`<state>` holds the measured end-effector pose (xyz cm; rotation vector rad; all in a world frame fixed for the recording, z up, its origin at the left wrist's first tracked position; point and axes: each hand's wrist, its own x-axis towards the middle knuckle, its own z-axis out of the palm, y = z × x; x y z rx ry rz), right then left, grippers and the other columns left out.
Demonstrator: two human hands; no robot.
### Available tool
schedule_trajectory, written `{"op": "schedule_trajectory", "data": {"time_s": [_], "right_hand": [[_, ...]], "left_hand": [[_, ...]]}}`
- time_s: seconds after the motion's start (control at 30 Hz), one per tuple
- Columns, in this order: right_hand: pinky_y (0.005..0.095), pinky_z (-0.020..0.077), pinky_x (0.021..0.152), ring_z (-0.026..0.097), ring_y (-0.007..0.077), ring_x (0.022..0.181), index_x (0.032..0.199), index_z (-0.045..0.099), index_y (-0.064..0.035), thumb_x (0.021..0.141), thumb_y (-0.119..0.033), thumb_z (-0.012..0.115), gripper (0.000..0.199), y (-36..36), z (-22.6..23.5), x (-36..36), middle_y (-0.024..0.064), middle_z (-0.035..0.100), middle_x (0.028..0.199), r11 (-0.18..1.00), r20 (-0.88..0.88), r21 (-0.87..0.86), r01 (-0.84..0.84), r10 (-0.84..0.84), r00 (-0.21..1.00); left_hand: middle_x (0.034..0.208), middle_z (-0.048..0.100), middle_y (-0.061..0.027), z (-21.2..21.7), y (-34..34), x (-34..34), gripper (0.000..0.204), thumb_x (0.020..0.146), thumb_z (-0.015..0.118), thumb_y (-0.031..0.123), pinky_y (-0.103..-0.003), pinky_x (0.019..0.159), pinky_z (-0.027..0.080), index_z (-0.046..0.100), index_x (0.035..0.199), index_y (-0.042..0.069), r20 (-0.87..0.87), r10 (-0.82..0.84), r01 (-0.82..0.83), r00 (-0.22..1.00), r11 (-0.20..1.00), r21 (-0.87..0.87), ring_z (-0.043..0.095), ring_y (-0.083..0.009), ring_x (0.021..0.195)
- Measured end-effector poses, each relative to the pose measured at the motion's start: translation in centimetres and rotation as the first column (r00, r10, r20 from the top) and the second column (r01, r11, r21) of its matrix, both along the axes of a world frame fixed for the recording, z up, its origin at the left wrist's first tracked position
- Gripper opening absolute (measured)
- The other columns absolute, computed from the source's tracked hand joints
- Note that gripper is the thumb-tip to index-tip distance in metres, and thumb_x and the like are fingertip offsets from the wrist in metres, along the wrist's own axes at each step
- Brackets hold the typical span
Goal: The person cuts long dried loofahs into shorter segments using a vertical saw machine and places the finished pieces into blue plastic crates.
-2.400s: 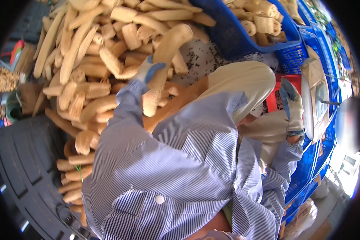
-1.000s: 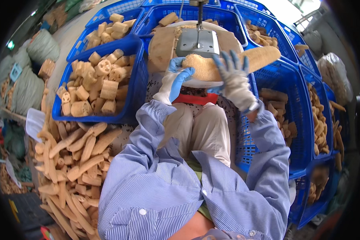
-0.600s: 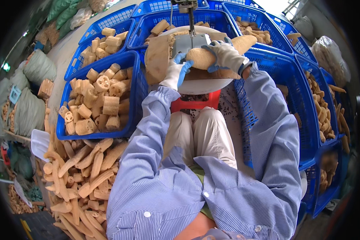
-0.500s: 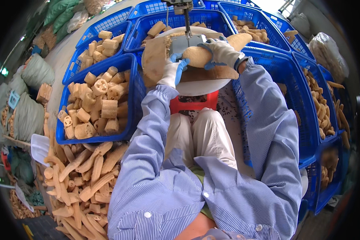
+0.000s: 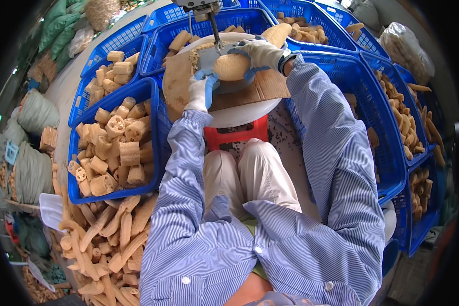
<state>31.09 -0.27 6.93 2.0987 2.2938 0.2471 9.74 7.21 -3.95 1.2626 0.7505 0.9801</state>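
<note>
A long, pale tan dried loofah lies across the grey metal plate of a machine, its near end rounded and its far end pointing up to the right. My right hand, in a white glove with blue fingers, grips it from above around the middle, hiding that part. At its left end my left hand, gloved the same way, has its bent fingers pressed against the loofah. Just beyond the loofah, the machine's thin vertical metal post comes down to the plate. Brown cardboard surrounds the plate.
A blue basket of cut loofah pieces stands at my left, above a heap of loofahs. More blue baskets curve around the back and right. A red stool is under the white round work surface.
The loofah has turned so its near end faces me more, and it has shifted left with both hands. The whole view has shifted slightly.
</note>
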Motion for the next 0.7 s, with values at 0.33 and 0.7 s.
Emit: {"op": "schedule_trajectory", "data": {"time_s": [0.33,0.7], "right_hand": [[0.0396,0.0535,0.1,0.065,0.0309,0.115,0.142,0.056,-0.0287,0.059,-0.047,0.092,0.092,2.7,-1.7,1.5,0.0089,0.066,0.128,0.997,-0.135,0.07,0.022,-0.012,0.991],[0.0375,0.0575,0.093,0.069,0.0308,0.108,0.142,0.057,-0.026,0.06,-0.044,0.09,0.091,4.3,-1.1,1.6,0.0108,0.071,0.122,0.984,-0.27,-0.005,0.18,-0.175,0.947]], "left_hand": [[0.096,0.069,-0.0091,-0.2,2.7,1.3,0.014,0.089,0.07,0.003,-0.033,0.079,0.06,0.069,0.103,-0.001,0.02,0.039,-0.04,0.999,0.998,0.053,0.069,-0.021,0.086],[0.089,0.071,-0.0084,-0.6,6.4,3.4,0.016,0.087,0.069,0.005,-0.03,0.074,0.057,0.07,0.101,-0.001,-0.165,0.184,-0.157,0.969,0.974,0.163,0.068,-0.0176,0.08]]}}
